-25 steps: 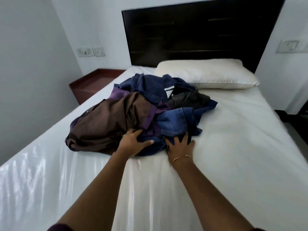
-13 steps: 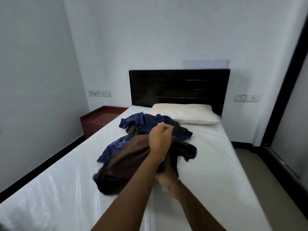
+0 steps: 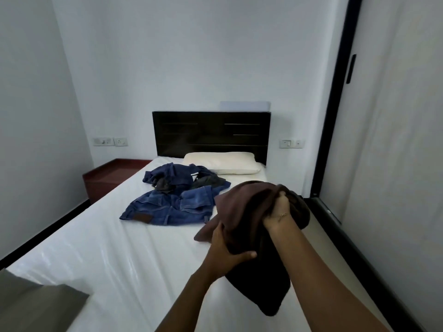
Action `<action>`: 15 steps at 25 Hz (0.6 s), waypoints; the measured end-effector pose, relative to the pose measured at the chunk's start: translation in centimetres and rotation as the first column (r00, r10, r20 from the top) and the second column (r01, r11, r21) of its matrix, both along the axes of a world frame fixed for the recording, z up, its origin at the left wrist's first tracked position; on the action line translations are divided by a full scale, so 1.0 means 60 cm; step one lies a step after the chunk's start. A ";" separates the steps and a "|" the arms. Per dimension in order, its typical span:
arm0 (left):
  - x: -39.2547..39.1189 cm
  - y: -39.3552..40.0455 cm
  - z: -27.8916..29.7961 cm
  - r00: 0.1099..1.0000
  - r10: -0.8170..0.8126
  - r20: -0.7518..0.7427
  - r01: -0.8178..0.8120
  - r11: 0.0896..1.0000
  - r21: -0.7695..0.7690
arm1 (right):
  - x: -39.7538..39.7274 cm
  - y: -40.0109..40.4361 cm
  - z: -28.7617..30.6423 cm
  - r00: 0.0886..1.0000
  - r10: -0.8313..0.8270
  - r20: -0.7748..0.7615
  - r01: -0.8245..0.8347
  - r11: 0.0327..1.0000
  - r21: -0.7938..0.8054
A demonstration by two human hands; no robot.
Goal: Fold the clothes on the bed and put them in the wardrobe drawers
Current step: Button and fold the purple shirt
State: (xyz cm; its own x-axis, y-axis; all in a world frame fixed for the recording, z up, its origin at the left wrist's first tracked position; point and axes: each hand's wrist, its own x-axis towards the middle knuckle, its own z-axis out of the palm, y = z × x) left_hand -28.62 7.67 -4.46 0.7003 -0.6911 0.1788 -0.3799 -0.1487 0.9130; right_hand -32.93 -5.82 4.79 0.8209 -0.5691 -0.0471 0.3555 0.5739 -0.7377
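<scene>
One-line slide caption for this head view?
Both hands lift a brown garment off the bed, jeans left behind.

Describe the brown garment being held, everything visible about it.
The brown garment is a dark brown, soft, matte cloth, bunched and crumpled, so its type and parts cannot be told. It is lifted off the bed, held in the air over the mattress's right side. The right hand grips its upper bunch, and the left hand holds it lower down with the thumb across the cloth. A loose end hangs below the hands, and a corner sticks out to the left.
</scene>
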 end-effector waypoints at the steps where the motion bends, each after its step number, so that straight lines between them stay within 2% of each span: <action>1: -0.009 -0.012 0.007 0.996 0.083 0.017 -0.083 0.996 -0.016 | -0.004 -0.001 0.017 0.993 -0.112 -0.047 0.116 0.988 0.105; 2: -0.013 -0.022 0.024 0.985 0.168 -0.027 -0.169 0.985 -0.045 | -0.014 -0.006 0.027 0.994 -0.113 0.002 0.112 0.986 0.123; 4: -0.013 -0.021 0.073 0.935 0.244 -0.258 -0.266 0.962 -0.056 | -0.038 -0.010 0.056 1.000 -0.023 -0.007 0.024 0.988 0.155; 6: -0.006 0.001 0.133 0.857 0.160 -0.490 -0.231 0.969 -0.088 | -0.055 -0.037 0.066 0.991 -0.093 -0.095 0.102 0.990 0.093; 8: 0.009 0.030 0.199 0.774 0.026 -0.633 -0.189 0.963 -0.192 | -0.074 -0.073 0.079 0.969 -0.133 -0.207 0.138 0.990 0.008; 10: 0.022 0.053 0.258 0.742 0.061 -0.668 -0.277 0.935 -0.222 | -0.095 -0.102 0.085 0.938 -0.202 -0.282 0.196 0.979 -0.047; 12: 0.038 0.059 0.301 0.777 0.247 -0.580 -0.430 0.880 -0.202 | -0.105 -0.121 0.081 0.917 -0.276 -0.289 0.264 0.961 -0.082; 13: 0.043 0.061 0.316 0.785 0.341 -0.517 -0.500 0.841 -0.206 | -0.108 -0.122 0.079 0.897 -0.330 -0.293 0.299 0.943 -0.146; 14: 0.038 0.060 0.331 0.787 0.397 -0.472 -0.544 0.808 -0.227 | -0.117 -0.110 0.082 0.889 -0.336 -0.312 0.265 0.932 -0.248; 15: 0.031 0.057 0.347 0.800 0.384 -0.461 -0.537 0.802 -0.264 | -0.122 -0.089 0.090 0.882 -0.339 -0.327 0.197 0.897 -0.396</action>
